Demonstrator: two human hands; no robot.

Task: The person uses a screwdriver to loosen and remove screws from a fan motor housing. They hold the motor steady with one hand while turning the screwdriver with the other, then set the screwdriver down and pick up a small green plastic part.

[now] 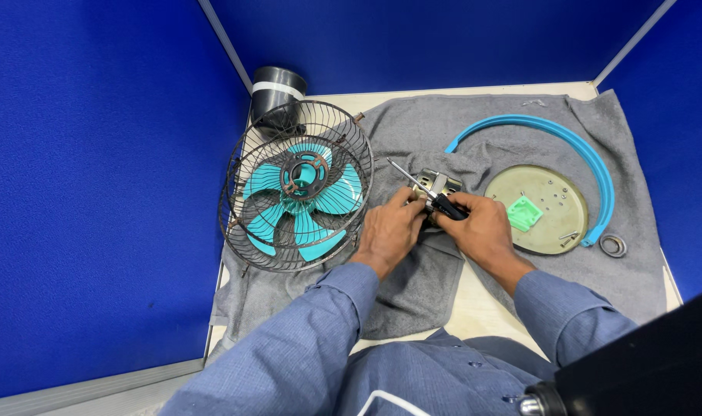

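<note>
A small metal fan motor (437, 183) sits on a grey towel (482, 127) at the middle of the table. My left hand (389, 229) grips the motor from its left side. My right hand (482, 226) holds a screwdriver (424, 189) by its black handle, the thin shaft pointing up and left over the motor. Both hands touch each other above the towel. The lower part of the motor is hidden by my fingers.
Two dark wire fan guards (297, 189) with a teal blade (305, 202) lie to the left. A black cylinder (276, 92) stands behind them. To the right are a round olive plate (547, 200) with a green part (524, 213), a blue curved ring (574, 146), a small metal ring (613, 246). Blue partition walls surround the table.
</note>
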